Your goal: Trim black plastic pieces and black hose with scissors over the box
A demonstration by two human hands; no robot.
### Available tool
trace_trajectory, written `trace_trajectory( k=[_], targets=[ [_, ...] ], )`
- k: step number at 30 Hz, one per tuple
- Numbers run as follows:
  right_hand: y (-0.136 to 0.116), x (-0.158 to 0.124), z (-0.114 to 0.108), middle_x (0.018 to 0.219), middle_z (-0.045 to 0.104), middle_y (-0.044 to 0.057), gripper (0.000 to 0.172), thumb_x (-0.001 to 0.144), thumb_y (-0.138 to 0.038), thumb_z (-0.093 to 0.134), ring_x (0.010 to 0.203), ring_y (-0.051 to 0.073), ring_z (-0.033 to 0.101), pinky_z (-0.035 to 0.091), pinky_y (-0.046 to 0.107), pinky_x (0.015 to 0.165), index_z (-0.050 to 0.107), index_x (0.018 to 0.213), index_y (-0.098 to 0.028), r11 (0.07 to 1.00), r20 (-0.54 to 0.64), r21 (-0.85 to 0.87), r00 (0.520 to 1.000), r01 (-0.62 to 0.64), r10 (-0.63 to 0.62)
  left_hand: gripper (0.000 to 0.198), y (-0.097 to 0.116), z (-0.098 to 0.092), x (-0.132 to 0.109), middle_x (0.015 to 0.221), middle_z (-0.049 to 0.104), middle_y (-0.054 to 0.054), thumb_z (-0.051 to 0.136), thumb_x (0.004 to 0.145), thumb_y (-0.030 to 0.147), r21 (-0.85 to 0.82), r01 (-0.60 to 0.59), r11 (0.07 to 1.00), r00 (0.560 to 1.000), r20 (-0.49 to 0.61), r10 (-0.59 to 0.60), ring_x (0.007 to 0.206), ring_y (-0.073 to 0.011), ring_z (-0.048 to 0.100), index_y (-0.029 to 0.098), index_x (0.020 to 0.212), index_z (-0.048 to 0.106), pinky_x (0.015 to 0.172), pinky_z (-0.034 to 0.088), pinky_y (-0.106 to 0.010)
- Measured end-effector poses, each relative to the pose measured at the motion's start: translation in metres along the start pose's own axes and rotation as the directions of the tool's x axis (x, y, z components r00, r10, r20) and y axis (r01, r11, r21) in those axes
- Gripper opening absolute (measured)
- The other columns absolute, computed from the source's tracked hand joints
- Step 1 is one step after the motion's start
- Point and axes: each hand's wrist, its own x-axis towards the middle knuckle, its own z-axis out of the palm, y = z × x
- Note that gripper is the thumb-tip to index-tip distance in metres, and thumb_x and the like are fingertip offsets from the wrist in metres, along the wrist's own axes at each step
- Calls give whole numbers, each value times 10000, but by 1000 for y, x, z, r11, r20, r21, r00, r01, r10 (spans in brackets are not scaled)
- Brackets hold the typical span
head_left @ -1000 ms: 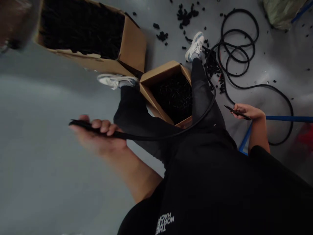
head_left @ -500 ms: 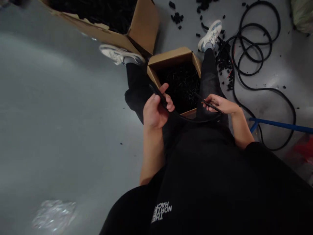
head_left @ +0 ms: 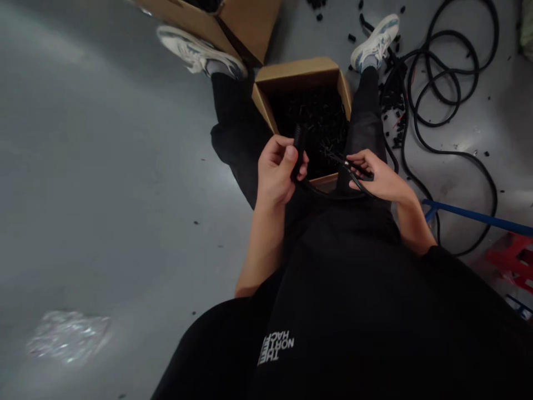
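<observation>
My left hand (head_left: 277, 169) is closed around a black rubber cable (head_left: 300, 147), its end standing upright above my fist, its long axis pointing up toward the cardboard box (head_left: 295, 72) between my legs; the cable sags across my lap toward my right hand (head_left: 381, 180), which pinches a slim black tool (head_left: 358, 168) narrowly between thumb and fingers; against the dark box, I can't be sure whether the tool touches the cable; a coiled black cable (head_left: 437, 94) lies on the floor to my right.
</observation>
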Motion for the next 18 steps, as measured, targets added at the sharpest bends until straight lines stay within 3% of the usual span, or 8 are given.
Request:
trace_trajectory(
  k=[4, 7, 14, 18],
  targets=[
    [-10, 2, 10, 1428, 694, 135, 712, 907, -475, 852, 1390, 311, 690, 551, 606, 1271, 605, 1513, -195, 999, 37, -12, 999, 36, -36, 528, -4, 2, -4, 713, 675, 49, 1007, 909, 555, 38, -2, 999, 999, -39, 3, 477, -72, 569, 237, 910, 586, 408, 333, -180],
    [-12, 6, 13, 1451, 685, 140, 722, 906, -483, 862, 1390, 316, 686, 540, 624, 1279, 605, 1516, -193, 999, 50, -17, 998, 50, -49, 511, -8, 4, -6, 725, 688, 29, 1023, 898, 531, 54, 17, 998, 1000, -14, -16, 501, -81, 592, 225, 902, 614, 429, 361, -181],
    [-3, 8, 20, 1307, 703, 79, 745, 890, -578, 893, 1120, 223, 698, 630, 491, 1075, 626, 1490, -225, 999, -17, 35, 1000, 17, -16, 487, -8, 9, -8, 781, 716, 1, 1031, 877, 551, 113, -39, 993, 999, 4, 38, 561, -114, 630, 220, 920, 677, 468, 439, -214],
    [-8, 6, 24, 1274, 720, 71, 723, 887, -561, 893, 1135, 220, 706, 618, 449, 1041, 641, 1469, -215, 997, -44, 75, 999, 34, -30, 553, -5, 14, -12, 810, 737, 9, 1091, 777, 575, 150, -144, 978, 990, 16, 143, 581, -106, 638, 220, 942, 700, 502, 472, -215]
  ],
)
